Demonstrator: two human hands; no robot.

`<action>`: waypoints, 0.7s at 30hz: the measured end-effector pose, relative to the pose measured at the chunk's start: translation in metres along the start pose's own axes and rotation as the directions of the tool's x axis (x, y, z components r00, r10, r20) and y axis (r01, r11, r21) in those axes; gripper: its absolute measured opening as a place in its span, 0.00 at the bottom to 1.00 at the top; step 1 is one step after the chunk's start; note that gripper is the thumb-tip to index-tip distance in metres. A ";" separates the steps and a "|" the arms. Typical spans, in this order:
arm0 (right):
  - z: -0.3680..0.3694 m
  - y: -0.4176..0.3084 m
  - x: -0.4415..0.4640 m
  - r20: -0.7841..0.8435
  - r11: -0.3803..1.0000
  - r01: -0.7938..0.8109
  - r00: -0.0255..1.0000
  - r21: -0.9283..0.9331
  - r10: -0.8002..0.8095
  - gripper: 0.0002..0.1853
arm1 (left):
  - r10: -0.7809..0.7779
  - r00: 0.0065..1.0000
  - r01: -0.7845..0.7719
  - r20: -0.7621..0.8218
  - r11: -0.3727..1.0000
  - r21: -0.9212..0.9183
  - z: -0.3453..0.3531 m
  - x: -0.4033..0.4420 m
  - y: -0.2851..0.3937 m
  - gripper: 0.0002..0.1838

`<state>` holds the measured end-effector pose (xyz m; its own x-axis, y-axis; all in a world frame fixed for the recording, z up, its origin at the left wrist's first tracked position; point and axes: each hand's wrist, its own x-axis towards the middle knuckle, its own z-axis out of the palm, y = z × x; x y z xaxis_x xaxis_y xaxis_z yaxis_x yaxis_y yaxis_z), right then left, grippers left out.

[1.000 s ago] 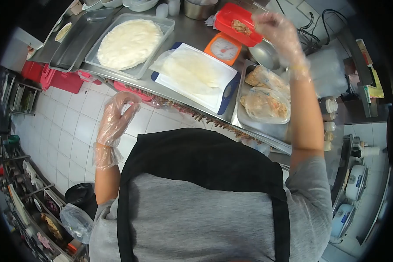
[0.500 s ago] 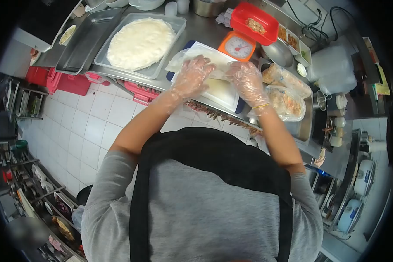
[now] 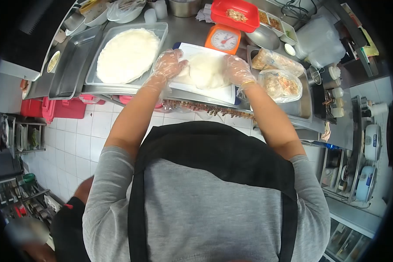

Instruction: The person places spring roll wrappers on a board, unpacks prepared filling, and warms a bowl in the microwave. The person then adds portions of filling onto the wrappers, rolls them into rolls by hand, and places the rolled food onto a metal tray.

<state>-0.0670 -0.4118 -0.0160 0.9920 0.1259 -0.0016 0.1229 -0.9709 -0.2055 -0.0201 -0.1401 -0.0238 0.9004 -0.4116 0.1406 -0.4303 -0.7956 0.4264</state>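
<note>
A thin, soft white sheet lies bunched on a white cutting board with dark blue corners. My left hand, in a clear plastic glove, is at the board's left side with thumb and fingers apart, close to the sheet's left edge. On the opposite side, my gloved right hand has its fingers curled at the sheet's right edge; the fingertips are partly hidden. Left of the board, a large round white sheet rests in a clear shallow tray.
Behind the board stand an orange scale and a red basin with crumbly food. Bagged filling sits in a metal tray at right. A dark tray lies far left. Another person is at lower left.
My hands have spread apart to the sheet's two sides, the left letting go of its far edge. The sheet now lies bunched on the board. Another person has come into view lower left.
</note>
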 end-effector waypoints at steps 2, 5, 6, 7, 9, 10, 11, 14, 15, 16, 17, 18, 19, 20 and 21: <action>-0.011 -0.016 -0.011 -0.012 1.000 0.016 1.000 0.012 -0.016 0.22 | 0.161 0.986 -0.161 0.039 0.987 0.012 -0.005 -0.001 0.005 0.28; 0.004 0.004 0.005 0.184 0.944 -0.042 0.983 0.328 -0.020 0.24 | 0.369 0.912 -0.362 0.181 0.929 -0.071 -0.006 -0.014 0.022 0.23; -0.001 0.006 0.004 0.223 0.846 -0.134 0.975 0.515 0.019 0.24 | 0.431 0.878 -0.424 0.207 0.902 -0.080 -0.006 -0.019 0.025 0.23; -0.006 0.008 0.004 0.260 0.705 -0.224 0.964 0.673 0.058 0.24 | 0.381 0.894 -0.358 0.236 0.924 -0.134 -0.004 -0.024 0.029 0.22; -0.023 0.010 -0.005 0.443 0.195 -0.477 0.876 0.857 0.192 0.25 | 0.302 0.917 -0.264 0.259 0.949 -0.174 -0.009 -0.037 0.041 0.20; -0.029 0.004 -0.007 0.384 0.226 -0.444 0.885 0.867 0.263 0.24 | 0.261 0.927 -0.213 0.270 0.958 -0.194 -0.013 -0.045 0.046 0.19; -0.033 -0.001 -0.008 0.320 0.260 -0.412 0.888 0.873 0.331 0.23 | 0.472 0.867 -0.449 0.160 0.879 -0.162 -0.013 -0.055 0.035 0.17; -0.018 0.005 0.006 0.159 0.898 -0.247 0.966 0.363 0.202 0.27 | 0.340 0.935 -0.334 0.099 0.940 -0.074 -0.016 -0.061 0.037 0.19; -0.014 -0.006 0.002 0.126 0.970 -0.185 0.978 0.156 0.166 0.27 | 0.249 0.964 -0.241 0.089 0.966 -0.091 0.004 -0.043 0.018 0.25; -0.011 -0.015 0.000 0.097 0.991 -0.116 0.988 -0.063 0.122 0.27 | 0.209 0.977 -0.204 0.047 0.975 -0.088 0.002 -0.034 0.015 0.27; 0.002 -0.018 -0.004 0.033 0.976 -0.216 0.976 0.018 0.215 0.26 | 0.169 0.986 -0.167 0.006 0.982 -0.090 0.002 -0.028 0.013 0.29; 0.004 -0.016 -0.003 0.080 0.985 -0.174 0.982 0.022 0.172 0.25 | 0.127 0.991 -0.130 -0.037 0.987 -0.095 0.002 -0.022 0.011 0.32; 0.005 -0.013 0.000 0.128 0.991 -0.130 0.984 0.026 0.126 0.24 | 0.134 0.991 -0.135 -0.013 0.989 -0.068 0.004 -0.017 0.010 0.39; 0.006 -0.011 0.001 0.178 0.996 -0.087 0.981 0.033 0.079 0.22 | 0.142 0.990 -0.140 0.019 0.987 -0.077 0.006 -0.014 0.008 0.40; -0.002 -0.014 -0.001 0.137 0.993 -0.082 0.988 0.082 0.071 0.20 | 0.151 0.987 -0.146 0.050 0.986 -0.084 0.005 -0.012 0.009 0.42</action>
<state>-0.0700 -0.3989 -0.0110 0.9851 0.0838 -0.1503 0.0381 -0.9580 -0.2843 -0.0349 -0.1446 -0.0263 0.8209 -0.5486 0.1587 -0.5507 -0.6868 0.4744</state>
